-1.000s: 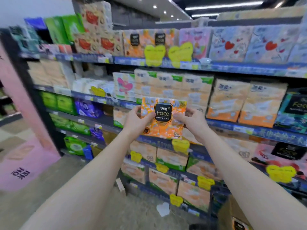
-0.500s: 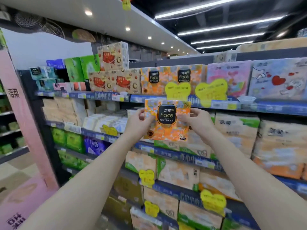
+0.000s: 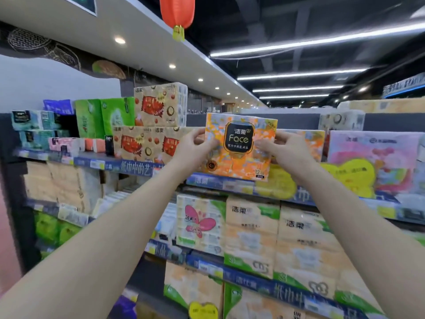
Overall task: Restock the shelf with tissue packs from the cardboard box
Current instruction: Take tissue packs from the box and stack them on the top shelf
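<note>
Both hands hold one tissue pack (image 3: 239, 146) up at top-shelf height, approx. centre of view. Left hand (image 3: 192, 149) grips the pack's left edge w/ fingers curled round onto the front face; right hand (image 3: 281, 148) does the same on the right edge, thumb and fingers closed on the wrapper. Both arms reach up from the bottom corners of view.

The pack is a squarish block in glossy plastic wrap, printed w/ orange, yellow and white patches plus bits of pale blue. A black rounded label w/ a gold border sits mid-front, reading "Face" in gold under Chinese characters. A small dark round badge sits bottom left, "12" bottom right. It's upright, front face toward the camera, slightly tilted.

Its lower edge is level w/ the top shelf (image 3: 128, 168), whose blue price strip carries white Chinese text. Can't tell if the pack rests on the shelf or is just in front of it. Behind and right of it, a matching orange pack (image 3: 312, 146) stands on the same shelf, partly hidden. Left of it are beige packs w/ red labels (image 3: 147, 143), then green packs (image 3: 108, 116). To the right is a pink pastel pack (image 3: 377, 155) w/ yellow heart tags (image 3: 354, 176) in front. A red lantern (image 3: 177, 12) hangs overhead.
</note>
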`<action>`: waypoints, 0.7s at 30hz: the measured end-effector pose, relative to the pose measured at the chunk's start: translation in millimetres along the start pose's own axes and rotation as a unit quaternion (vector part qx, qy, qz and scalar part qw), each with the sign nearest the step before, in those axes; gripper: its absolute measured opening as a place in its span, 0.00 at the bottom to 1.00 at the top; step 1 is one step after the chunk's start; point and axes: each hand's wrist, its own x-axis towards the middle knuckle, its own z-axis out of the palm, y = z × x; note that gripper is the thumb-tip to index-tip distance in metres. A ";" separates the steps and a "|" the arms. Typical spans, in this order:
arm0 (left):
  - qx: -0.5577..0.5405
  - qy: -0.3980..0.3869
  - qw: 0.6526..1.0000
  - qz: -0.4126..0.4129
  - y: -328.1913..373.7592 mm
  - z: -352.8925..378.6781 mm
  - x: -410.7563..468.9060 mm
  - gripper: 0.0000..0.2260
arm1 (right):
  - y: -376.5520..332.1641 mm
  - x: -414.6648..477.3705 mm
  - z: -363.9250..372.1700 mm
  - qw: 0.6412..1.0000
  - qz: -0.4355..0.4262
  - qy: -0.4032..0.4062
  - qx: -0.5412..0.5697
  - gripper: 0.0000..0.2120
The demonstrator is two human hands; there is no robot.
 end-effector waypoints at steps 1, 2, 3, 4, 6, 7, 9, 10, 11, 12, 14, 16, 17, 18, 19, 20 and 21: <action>-0.010 -0.014 1.000 0.009 0.7 -6.6 13.9 0.21 | -6.9 8.8 4.2 1.000 -0.008 0.003 -0.003 0.10; -0.018 -0.027 0.999 0.019 0.8 -13.0 28.1 0.19 | -14.1 16.4 8.7 1.000 -0.013 0.009 -0.008 0.09; -0.023 -0.037 0.999 0.033 1.4 -18.5 42.6 0.19 | -21.6 23.3 13.0 0.999 -0.023 0.018 -0.017 0.10; -0.029 -0.042 0.997 0.050 2.1 -23.3 57.0 0.19 | -27.3 31.7 17.2 0.999 -0.032 0.032 -0.030 0.10; -0.053 -0.051 0.995 0.069 6.0 -30.3 86.1 0.19 | -40.6 47.1 23.0 0.995 -0.049 0.070 -0.053 0.10; -0.068 -0.064 0.993 0.074 8.5 -33.4 100.3 0.19 | -46.7 55.6 25.4 0.992 -0.058 0.088 -0.063 0.09; -0.077 -0.093 0.989 0.088 12.8 -38.6 127.3 0.20 | -57.3 73.3 30.3 0.988 -0.069 0.112 -0.077 0.08; -0.068 -0.103 0.987 0.099 15.1 -40.3 139.1 0.20 | -61.5 82.0 31.9 0.987 -0.071 0.120 -0.080 0.07; -0.057 -0.110 0.986 0.111 16.9 -41.2 150.6 0.19 | -65.0 91.0 33.1 0.986 -0.072 0.125 -0.087 0.07; -0.053 -0.116 0.984 0.121 17.9 -40.6 161.5 0.19 | -67.2 100.3 33.6 0.984 -0.073 0.129 -0.095 0.07; -0.048 -0.131 0.981 0.132 16.5 -36.5 180.7 0.18 | -68.1 118.7 32.5 0.981 -0.074 0.135 -0.115 0.06; -0.049 -0.134 0.980 0.139 12.9 -31.1 195.2 0.19 | -66.5 134.4 30.4 0.979 -0.074 0.143 -0.127 0.07; -0.053 -0.133 0.979 0.144 10.6 -28.4 201.4 0.20 | -65.3 141.2 29.1 0.978 -0.072 0.144 -0.129 0.07; -0.058 -0.130 0.979 0.147 8.1 -25.6 206.9 0.20 | -63.6 147.6 28.5 0.979 -0.071 0.143 -0.129 0.07; -0.064 -0.127 0.979 0.148 5.9 -22.4 211.3 0.20 | -61.8 153.7 28.1 0.979 -0.069 0.141 -0.131 0.07; -0.070 -0.121 0.979 0.146 3.9 -19.3 215.3 0.20 | -59.2 159.7 28.2 0.979 -0.066 0.138 -0.132 0.07; -0.070 -0.116 0.980 0.143 2.0 -16.2 218.5 0.20 | -56.2 165.2 28.8 0.980 -0.060 0.135 -0.134 0.07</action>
